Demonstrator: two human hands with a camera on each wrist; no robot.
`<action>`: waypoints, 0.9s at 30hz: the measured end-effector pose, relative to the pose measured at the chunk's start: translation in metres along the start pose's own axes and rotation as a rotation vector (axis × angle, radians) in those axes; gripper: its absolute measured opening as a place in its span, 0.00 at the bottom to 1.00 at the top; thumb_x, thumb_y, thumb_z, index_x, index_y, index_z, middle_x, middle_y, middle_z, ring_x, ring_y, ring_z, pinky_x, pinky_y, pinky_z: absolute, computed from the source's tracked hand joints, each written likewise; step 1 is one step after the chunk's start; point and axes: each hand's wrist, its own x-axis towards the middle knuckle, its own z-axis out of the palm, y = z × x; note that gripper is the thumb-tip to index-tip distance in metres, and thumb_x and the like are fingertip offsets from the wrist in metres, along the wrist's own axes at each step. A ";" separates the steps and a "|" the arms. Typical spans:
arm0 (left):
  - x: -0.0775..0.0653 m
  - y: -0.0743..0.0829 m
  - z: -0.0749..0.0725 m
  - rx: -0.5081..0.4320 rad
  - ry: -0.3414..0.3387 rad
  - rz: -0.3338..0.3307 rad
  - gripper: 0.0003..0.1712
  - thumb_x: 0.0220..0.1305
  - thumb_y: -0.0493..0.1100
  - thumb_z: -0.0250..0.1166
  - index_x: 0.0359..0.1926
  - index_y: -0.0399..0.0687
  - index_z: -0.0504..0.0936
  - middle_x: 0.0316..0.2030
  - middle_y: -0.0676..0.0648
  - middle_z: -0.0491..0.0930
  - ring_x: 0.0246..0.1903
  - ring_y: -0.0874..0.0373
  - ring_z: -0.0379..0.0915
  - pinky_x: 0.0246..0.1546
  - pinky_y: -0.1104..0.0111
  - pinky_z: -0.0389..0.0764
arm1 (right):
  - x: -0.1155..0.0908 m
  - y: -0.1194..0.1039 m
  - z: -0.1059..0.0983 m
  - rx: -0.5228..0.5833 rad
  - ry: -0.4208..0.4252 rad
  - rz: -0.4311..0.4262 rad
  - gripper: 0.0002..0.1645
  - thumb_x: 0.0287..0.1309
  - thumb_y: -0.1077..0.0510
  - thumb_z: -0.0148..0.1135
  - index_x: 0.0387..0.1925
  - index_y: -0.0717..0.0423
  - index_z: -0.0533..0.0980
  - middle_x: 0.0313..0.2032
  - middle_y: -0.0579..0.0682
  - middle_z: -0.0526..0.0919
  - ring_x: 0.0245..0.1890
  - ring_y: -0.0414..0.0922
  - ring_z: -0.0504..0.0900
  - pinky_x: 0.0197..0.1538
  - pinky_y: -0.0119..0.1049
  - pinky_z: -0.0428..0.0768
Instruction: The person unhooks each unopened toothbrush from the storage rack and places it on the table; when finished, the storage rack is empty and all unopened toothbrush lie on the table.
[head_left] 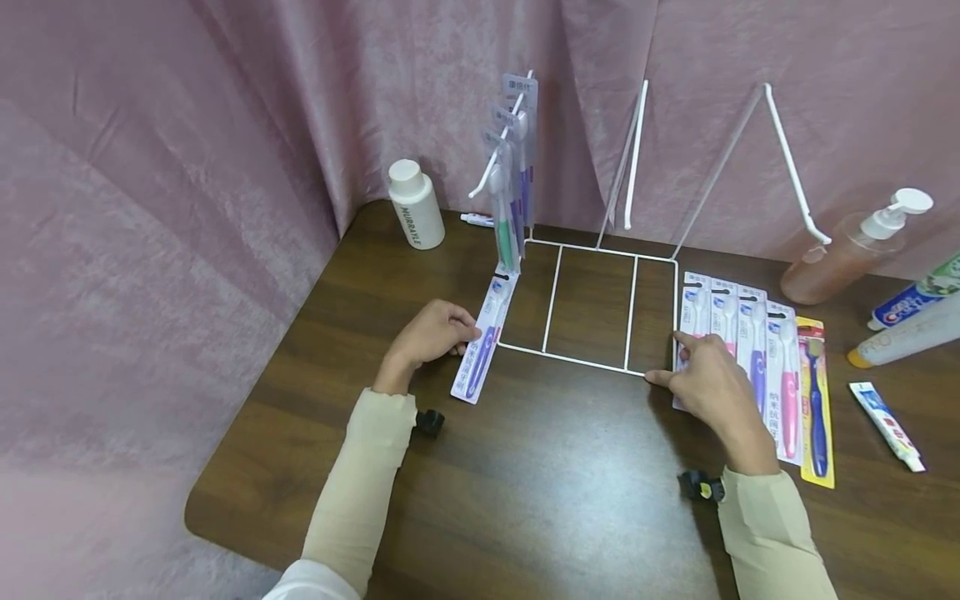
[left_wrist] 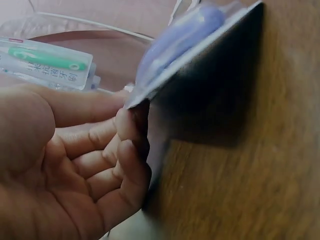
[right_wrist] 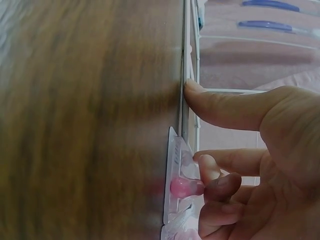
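Note:
My left hand pinches the edge of a packaged purple toothbrush between thumb and fingers. In the left wrist view that toothbrush pack is tilted, one edge raised off the wood. A white wire rack with upright hooks stands behind. Several packaged toothbrushes, one green-handled, hang from its left hook. My right hand rests at the rack's front right corner, thumb and index finger spread against the wire. Its other fingers lie over a pink toothbrush pack in the right wrist view.
A row of packaged toothbrushes lies right of the rack, ending in a yellow-backed pack. Farther right are a pump bottle, toothpaste tubes and a small tube. A white bottle stands back left, before a pink curtain.

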 end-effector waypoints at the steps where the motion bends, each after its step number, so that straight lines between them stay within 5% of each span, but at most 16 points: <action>1: 0.001 0.001 0.001 -0.003 0.014 -0.005 0.09 0.78 0.34 0.69 0.47 0.30 0.91 0.30 0.49 0.83 0.28 0.59 0.76 0.32 0.70 0.78 | -0.001 0.001 0.000 -0.001 0.002 0.002 0.57 0.68 0.45 0.82 0.82 0.74 0.67 0.55 0.73 0.80 0.46 0.61 0.78 0.35 0.44 0.76; 8: 0.008 0.003 0.008 0.021 0.060 -0.048 0.10 0.79 0.35 0.68 0.48 0.30 0.92 0.30 0.47 0.82 0.28 0.59 0.75 0.30 0.70 0.76 | -0.006 0.008 -0.001 0.005 0.017 0.014 0.57 0.66 0.46 0.83 0.80 0.77 0.68 0.51 0.71 0.81 0.44 0.60 0.76 0.33 0.42 0.73; 18: 0.048 -0.053 0.011 0.156 0.168 -0.090 0.07 0.76 0.45 0.75 0.38 0.49 0.95 0.37 0.47 0.90 0.36 0.52 0.82 0.37 0.62 0.81 | -0.004 0.005 0.000 0.005 0.016 0.009 0.57 0.67 0.45 0.82 0.82 0.74 0.67 0.54 0.72 0.80 0.46 0.61 0.75 0.35 0.43 0.74; 27: 0.047 -0.058 0.011 0.180 0.224 -0.133 0.09 0.74 0.47 0.78 0.34 0.53 0.94 0.38 0.48 0.91 0.41 0.51 0.84 0.41 0.61 0.83 | -0.001 0.000 0.001 0.004 -0.002 0.010 0.57 0.68 0.45 0.81 0.83 0.74 0.66 0.60 0.76 0.77 0.48 0.63 0.75 0.37 0.45 0.75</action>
